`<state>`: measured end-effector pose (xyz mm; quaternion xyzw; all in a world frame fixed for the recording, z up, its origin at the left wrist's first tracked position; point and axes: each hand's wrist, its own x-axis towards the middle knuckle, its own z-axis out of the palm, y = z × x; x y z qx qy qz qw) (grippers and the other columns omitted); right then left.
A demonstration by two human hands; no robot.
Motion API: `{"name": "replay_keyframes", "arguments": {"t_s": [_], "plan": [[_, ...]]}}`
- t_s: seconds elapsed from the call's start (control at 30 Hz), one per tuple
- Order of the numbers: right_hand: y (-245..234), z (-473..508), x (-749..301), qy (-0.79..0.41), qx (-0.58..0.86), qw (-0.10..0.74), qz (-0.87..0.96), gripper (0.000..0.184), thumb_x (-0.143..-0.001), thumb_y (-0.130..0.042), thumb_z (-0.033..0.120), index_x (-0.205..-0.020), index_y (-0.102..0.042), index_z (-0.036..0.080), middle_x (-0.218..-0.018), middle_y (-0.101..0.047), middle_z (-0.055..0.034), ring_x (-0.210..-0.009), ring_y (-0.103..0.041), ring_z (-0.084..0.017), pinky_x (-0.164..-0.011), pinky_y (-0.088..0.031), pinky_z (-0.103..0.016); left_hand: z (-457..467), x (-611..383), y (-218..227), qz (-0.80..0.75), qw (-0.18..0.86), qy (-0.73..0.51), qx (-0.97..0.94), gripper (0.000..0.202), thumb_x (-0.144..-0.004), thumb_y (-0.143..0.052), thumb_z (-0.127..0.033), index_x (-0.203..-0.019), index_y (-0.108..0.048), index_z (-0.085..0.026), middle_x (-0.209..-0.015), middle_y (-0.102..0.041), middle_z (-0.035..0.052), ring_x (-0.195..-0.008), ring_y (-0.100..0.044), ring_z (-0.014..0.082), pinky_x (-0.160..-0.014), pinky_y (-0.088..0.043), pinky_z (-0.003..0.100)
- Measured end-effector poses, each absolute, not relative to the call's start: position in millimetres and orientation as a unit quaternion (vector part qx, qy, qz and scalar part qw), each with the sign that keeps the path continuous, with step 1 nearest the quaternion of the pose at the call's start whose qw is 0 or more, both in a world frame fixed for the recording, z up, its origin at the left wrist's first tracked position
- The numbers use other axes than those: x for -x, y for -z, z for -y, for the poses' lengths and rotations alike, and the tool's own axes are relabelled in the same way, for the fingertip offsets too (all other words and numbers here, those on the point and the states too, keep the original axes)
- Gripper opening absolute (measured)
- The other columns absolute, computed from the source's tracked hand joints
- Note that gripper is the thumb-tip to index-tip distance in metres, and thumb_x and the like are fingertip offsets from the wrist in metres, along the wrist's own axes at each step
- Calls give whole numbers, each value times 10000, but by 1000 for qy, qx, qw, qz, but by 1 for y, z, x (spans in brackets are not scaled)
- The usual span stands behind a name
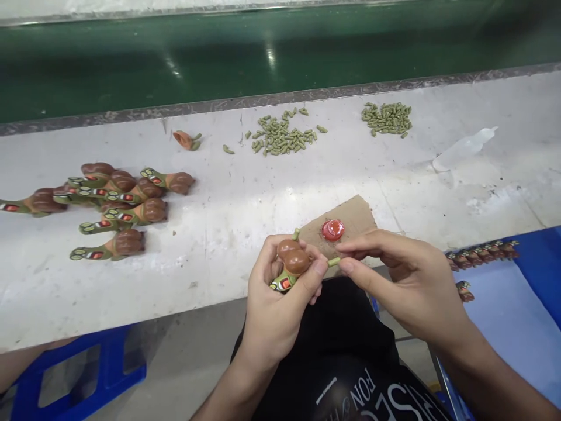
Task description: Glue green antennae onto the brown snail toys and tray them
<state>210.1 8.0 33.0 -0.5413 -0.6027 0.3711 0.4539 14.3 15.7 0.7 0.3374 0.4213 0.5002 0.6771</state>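
Note:
My left hand (280, 292) is wrapped around a toy figure (293, 257) with a glossy brown rounded body and a green head with an open red mouth. One small green piece sticks up from the figure's top. At its right side, close to my left thumb, my right hand (394, 280) pinches a small green peg (333, 261) between thumb and forefinger. Whether the peg touches the figure is hard to make out. Just behind the hands, a glossy red blob (333, 229) lies on a piece of cardboard (357, 216).
Several similar figures (129, 242) lie on the left of the white table (210, 269). Two heaps of green pegs (283, 137) sit at the back, near an orange-and-green piece (186, 140) and a translucent bag (464, 149). Finished-looking figures (482, 254) line a blue-edged tray at right.

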Motion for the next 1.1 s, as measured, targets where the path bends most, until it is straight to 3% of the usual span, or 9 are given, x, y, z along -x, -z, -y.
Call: {"name": "replay_keyframes", "arguments": {"t_s": [0.17,0.3,0.4,0.5,0.6,0.67,0.77,0.93,1.1], "plan": [[-32,-11,-203,-536,517,471,474,51,-990,-947,263,-1004,-951,313,-773,-871,55,-676,-839,-100,-646,-663,-127,-10,-18,1,-442,609,-534,-387,233,-1042,-942,-209,-1088,-717,-251,-946,-812,-42,-656,-664,55,-600,-591,130],[-28,-10,-193,-568,503,496,422,45,-973,-969,266,-999,-957,300,-714,-845,50,-632,-823,-104,-643,-674,-138,-7,-27,-2,-461,514,-590,-419,311,-998,-908,-70,-1119,-697,-264,-959,-828,-53,-702,-728,61,-620,-591,119],[-24,-9,-191,-524,517,514,441,57,-1000,-933,241,-991,-945,296,-717,-838,59,-605,-804,-103,-620,-668,-156,-6,-31,-2,-475,499,-592,-417,334,-977,-905,-59,-1124,-691,-270,-986,-824,-47,-835,-803,95,-723,-652,153],[-24,-14,-200,-375,573,513,518,91,-1041,-886,199,-1020,-922,280,-830,-869,46,-675,-810,-118,-652,-679,-206,-3,-27,1,-492,525,-555,-417,310,-984,-933,-138,-1164,-718,-271,-1050,-792,-15,-912,-785,132,-825,-681,220],[-25,-23,-214,-183,587,449,648,124,-1073,-831,115,-1054,-888,224,-947,-881,-4,-812,-814,-152,-763,-676,-277,0,-17,6,-463,589,-518,-412,143,-1128,-828,-336,-1238,-756,-279,-1139,-733,24,-898,-710,151,-804,-648,266],[-26,-28,-221,-116,561,395,718,134,-1085,-797,68,-1059,-860,183,-947,-865,-28,-854,-810,-171,-782,-655,-299,0,-12,8,-451,610,-507,-408,142,-1178,-768,-407,-1255,-770,-288,-1167,-704,33,-957,-694,167,-843,-627,278],[-25,-30,-224,-104,536,357,758,131,-1104,-771,48,-1087,-841,158,-961,-861,-48,-867,-818,-179,-776,-639,-302,0,-9,9,-441,616,-503,-415,129,-1155,-819,-399,-1180,-772,-282,-1152,-701,27,-1067,-699,189,-933,-603,282],[-23,-30,-224,-123,531,339,767,136,-1127,-748,73,-1104,-836,174,-1000,-876,-64,-891,-833,-202,-799,-653,-326,-2,-10,5,-442,632,-473,-426,140,-1129,-857,-410,-1167,-805,-287,-1075,-749,17,-974,-714,180,-873,-603,276],[-22,-32,-225,-125,533,332,768,187,-1156,-704,110,-1093,-837,224,-993,-883,-60,-858,-828,-221,-749,-655,-355,-3,-9,4,-444,635,-464,-428,134,-1124,-858,-409,-1160,-810,-289,-1104,-786,31,-1040,-749,212,-937,-622,312]]}}
